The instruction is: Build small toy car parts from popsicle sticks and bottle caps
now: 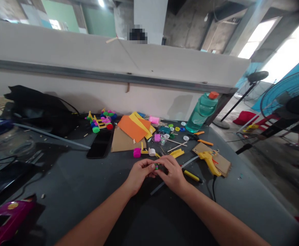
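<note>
My left hand [138, 173] and my right hand [174, 173] meet over the near middle of the dark table. Both are closed, fingertips pinching a small green-and-pink piece [156, 167]; its kind is too small and covered to make out. Just beyond the fingers lie a pink bottle cap [137, 152], a white cap [152, 152] and yellow strips [176, 153]. Beside my right hand rests a yellow-and-black utility knife [192, 176]. Farther right, a yellow glue gun [210, 162] lies on brown cardboard [225, 166].
A teal bottle [200, 114] stands at the back right, near an orange-handled tool [205, 142]. Orange paper [131, 127], a black phone [97, 146] and small wheeled models [102, 123] lie further back. A purple object [15, 218] sits at the left front.
</note>
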`<state>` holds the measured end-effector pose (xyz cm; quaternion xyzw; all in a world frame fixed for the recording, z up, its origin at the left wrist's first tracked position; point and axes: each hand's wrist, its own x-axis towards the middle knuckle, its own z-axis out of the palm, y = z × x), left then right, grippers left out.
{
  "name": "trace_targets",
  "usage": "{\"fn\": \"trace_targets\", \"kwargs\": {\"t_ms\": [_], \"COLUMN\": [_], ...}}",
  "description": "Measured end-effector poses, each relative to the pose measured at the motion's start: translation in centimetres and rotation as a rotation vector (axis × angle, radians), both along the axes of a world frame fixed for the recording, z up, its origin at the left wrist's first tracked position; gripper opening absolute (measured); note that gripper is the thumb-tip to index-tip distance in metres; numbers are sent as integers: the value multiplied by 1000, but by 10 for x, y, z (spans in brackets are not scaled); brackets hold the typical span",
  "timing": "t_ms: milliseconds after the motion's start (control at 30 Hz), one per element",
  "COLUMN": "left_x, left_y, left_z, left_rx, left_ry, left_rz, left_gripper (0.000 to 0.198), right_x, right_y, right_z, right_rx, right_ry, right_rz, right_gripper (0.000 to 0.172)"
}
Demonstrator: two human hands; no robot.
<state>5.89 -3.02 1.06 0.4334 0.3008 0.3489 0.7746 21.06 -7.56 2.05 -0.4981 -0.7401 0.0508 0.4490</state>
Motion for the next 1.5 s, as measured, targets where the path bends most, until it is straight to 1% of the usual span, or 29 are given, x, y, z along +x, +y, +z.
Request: {"fn": "trace_targets", "kwargs": {"t_ms": [100, 167, 233, 333, 400, 500, 667, 733, 833, 900, 1000, 1167, 1267, 1333, 1367, 1433, 1500], "left_x": [0, 0, 0, 1, 2, 3, 4, 4, 3, 2, 1, 1, 1, 1, 1, 1, 1], "left_y": [0, 0, -1, -2, -3, -4, 0, 3, 9, 10, 10, 8, 9, 9, 9, 9, 9], "left_z": [0, 0, 1, 4, 5, 6, 5, 4, 1, -1, -2, 1, 1, -1, -1, -2, -1], "left_rx": [32, 49, 57, 88, 116, 108, 93, 98, 120, 140, 148, 109, 82, 56, 49, 50, 58], "left_ry": [11, 16, 21, 45, 67, 82, 55, 26, 37, 52, 50, 14, 19, 10, 7, 3, -1], "left_rz": [1, 0, -3, 8, 31, 80, 134, 152, 184, 173, 129, 85, 86, 103, 110, 106, 84], "left_gripper": [26, 26, 27, 28, 27, 27, 33, 35, 34, 31, 28, 27, 27, 27, 26, 25, 26], "right_x": [0, -1, -2, -4, -5, -5, -5, -6, -6, -5, -5, -7, -7, -7, -7, -6, -6], "right_y": [0, 0, 1, 1, 1, 2, 8, 10, 12, 13, 13, 11, 11, 11, 11, 11, 10], "right_z": [0, 0, 1, 2, 3, 3, 2, 0, -1, 0, 2, 2, 2, 2, 2, 2, 2], "right_rx": [3, 11, 11, -7, -41, -76, -31, -65, -127, -140, -111, -96, -113, -105, -93, -71, -62], "right_ry": [-28, -22, 6, 35, 38, 34, 81, 127, 184, 159, 78, 70, 42, 21, 14, 11, 16], "right_rz": [20, 33, 18, -10, -17, -7, -17, -39, -52, -25, 22, -17, -17, 11, 29, 45, 25], "right_gripper": [25, 19, 14, 12, 15, 23, 16, 18, 26, 29, 28, 18, 24, 29, 29, 22, 14]}}
